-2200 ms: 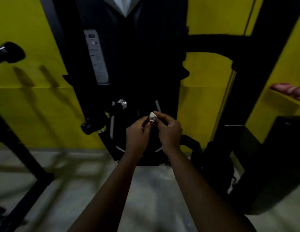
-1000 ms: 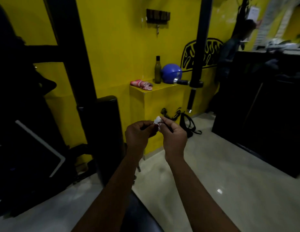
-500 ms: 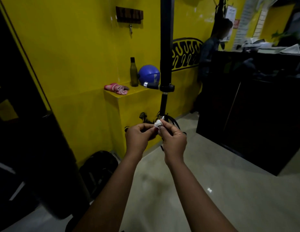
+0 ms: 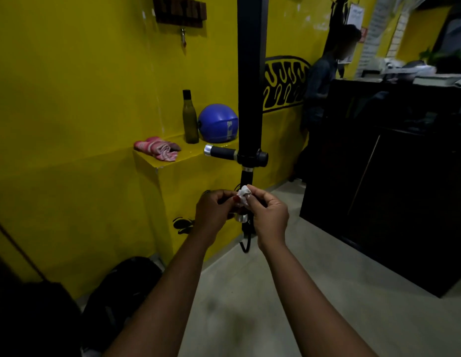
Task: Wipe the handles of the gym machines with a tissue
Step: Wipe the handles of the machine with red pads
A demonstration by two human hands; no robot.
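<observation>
**Readying the tissue for the next grip**

Both hands meet at chest height in front of the tall black square post (image 4: 250,73). The left hand (image 4: 213,211) and the right hand (image 4: 270,215) each pinch the small crumpled white tissue (image 4: 243,196) between thumb and fingertips, the other fingers curled. The tissue is a tight wad held in the air and touches no machine.

The nearest target is the short black rubber handle with a silver end cap (image 4: 221,151), which sticks out sideways from the post, above the hands and a little to their left.

The wad looks too small to cover much. It would wipe better if opened or refolded to a fresh, flatter face, then wrapped round the grip with one hand. Wiping from the collar at the post out to the silver cap, with a twist, should reach the underside too. The free hand could steady the post if the handle swivels.

Behind the handle, a yellow ledge (image 4: 188,171) carries a pink striped cloth (image 4: 158,149), a dark bottle (image 4: 190,119) and a blue ball (image 4: 216,123). The reach should keep clear of them.
</observation>
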